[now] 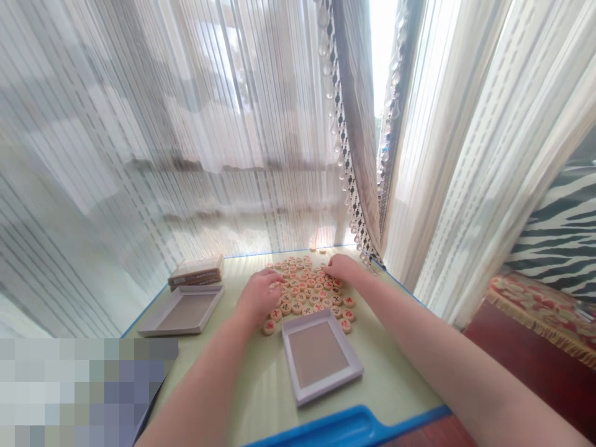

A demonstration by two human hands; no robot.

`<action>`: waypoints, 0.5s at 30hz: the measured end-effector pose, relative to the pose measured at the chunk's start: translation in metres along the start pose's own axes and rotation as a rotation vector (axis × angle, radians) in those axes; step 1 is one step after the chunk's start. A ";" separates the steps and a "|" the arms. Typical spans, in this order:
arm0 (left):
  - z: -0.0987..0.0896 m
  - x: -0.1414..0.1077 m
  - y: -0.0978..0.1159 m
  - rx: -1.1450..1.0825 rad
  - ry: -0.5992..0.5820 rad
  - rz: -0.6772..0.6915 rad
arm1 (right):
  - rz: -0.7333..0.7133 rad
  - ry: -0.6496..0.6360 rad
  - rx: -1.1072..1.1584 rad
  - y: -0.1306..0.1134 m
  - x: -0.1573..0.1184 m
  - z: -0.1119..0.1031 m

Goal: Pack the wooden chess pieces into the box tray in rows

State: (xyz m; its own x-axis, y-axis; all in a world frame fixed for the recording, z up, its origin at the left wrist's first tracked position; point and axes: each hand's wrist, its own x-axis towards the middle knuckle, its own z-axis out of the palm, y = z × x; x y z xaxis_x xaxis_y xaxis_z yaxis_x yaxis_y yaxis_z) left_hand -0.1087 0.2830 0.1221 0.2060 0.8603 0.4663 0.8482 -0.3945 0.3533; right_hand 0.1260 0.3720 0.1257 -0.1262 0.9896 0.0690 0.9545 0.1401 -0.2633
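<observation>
Many round wooden xiangqi pieces [310,293], marked with red and black characters, lie spread in a patch on the pale green table top. My left hand [261,295] is over the left edge of this patch, its fingers apart and touching or just above the pieces. At the far right of the patch is my right hand [343,267], fingers curled together and pointing down at the pieces; whatever is between the fingertips is hidden. Just in front of the pieces sits a shallow open cardboard box half [298,395], with nothing inside.
Another shallow box half [190,330] lies at the left, beside a stack of flat boxes [195,270]. A few pieces [323,251] sit apart at the far edge. Blue trim [321,431] borders the table. Striped curtains [261,124] hang behind, with a beaded one [363,143].
</observation>
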 end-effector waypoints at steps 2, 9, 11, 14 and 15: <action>0.003 -0.002 0.009 -0.042 -0.103 0.111 | 0.022 0.034 0.019 0.003 -0.012 0.007; 0.007 -0.008 0.022 -0.012 -0.275 0.265 | -0.034 0.266 0.281 0.018 -0.035 0.017; 0.005 -0.009 0.024 0.013 -0.265 0.273 | -0.102 0.290 0.303 0.021 -0.035 0.018; 0.002 -0.009 0.027 0.055 -0.239 0.270 | -0.134 0.256 0.259 0.024 -0.033 0.017; 0.002 -0.008 0.028 0.066 -0.233 0.264 | -0.134 0.235 0.251 0.025 -0.033 0.017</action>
State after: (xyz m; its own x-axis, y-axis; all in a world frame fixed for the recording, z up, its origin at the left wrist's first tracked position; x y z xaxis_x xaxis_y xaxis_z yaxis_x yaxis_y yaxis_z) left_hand -0.0863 0.2654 0.1264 0.5216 0.7848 0.3347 0.7789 -0.5981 0.1887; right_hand 0.1497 0.3432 0.1009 -0.1523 0.9315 0.3303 0.8342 0.3003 -0.4625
